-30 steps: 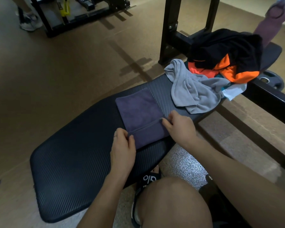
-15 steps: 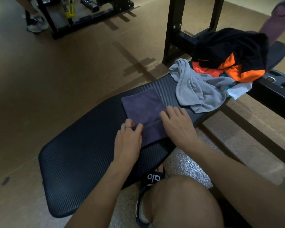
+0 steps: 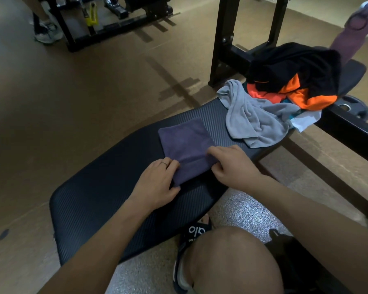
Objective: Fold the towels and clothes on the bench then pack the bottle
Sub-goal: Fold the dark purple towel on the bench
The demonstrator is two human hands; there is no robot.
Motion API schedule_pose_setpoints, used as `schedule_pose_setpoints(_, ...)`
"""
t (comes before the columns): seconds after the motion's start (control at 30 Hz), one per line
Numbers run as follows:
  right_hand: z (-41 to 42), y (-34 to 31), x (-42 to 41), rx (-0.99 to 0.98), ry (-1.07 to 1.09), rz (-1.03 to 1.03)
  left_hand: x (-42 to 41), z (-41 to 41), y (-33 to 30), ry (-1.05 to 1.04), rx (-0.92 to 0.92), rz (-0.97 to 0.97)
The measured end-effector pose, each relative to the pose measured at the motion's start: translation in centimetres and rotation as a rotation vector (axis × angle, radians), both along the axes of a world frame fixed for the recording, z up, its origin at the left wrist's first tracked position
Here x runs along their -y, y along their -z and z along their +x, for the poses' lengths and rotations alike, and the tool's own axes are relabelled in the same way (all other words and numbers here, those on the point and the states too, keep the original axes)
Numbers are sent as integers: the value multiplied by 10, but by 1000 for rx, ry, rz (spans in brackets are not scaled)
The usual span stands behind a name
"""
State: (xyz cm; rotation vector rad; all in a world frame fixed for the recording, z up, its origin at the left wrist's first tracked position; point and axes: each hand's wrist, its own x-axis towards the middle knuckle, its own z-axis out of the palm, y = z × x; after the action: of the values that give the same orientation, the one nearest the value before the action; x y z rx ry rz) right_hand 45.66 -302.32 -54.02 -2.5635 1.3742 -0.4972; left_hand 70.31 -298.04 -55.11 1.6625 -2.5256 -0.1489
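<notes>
Centrally, a folded purple towel (image 3: 184, 143) lay flat on the black bench (image 3: 106, 200), which served as my landmark. My left hand (image 3: 157, 183) pinched the towel's near left corner, thumb under the edge and fingers on top; a ring showed on 1 finger. My right hand (image 3: 232, 164) gripped the near right corner in the same way, so the 2 hands stood apart, each clamped on the cloth. Farther along the bench, a crumpled grey towel (image 3: 257, 122) lay just beside the purple one without touching it. Beyond that, a black and orange garment (image 3: 295, 81) was heaped at the bench's far end, overlapping the grey towel.
</notes>
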Motion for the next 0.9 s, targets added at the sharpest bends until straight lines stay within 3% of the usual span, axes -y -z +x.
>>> schedule_pose_setpoints(0.17,-8,-10,-8,293,71,226,-18,8,4,-16,-203,99)
schedule_pose_setpoints(0.3,-7,-1,-15,389,133,339,-31,7,8,-304,-620,323)
schedule_pose_setpoints(0.37,-4,6,-15,416,189,374,-33,3,10,-429,-681,369)
schedule_pose_setpoints(0.5,5,16,-13,391,295,360,-30,-5,15,-525,-605,299)
schedule_pose_setpoints(0.7,16,18,-11,138,338,272,-32,-25,18,-597,-382,89)
schedule_pose_setpoints(0.9,26,12,-3,49,489,300,-37,-32,22,-568,-265,-7)
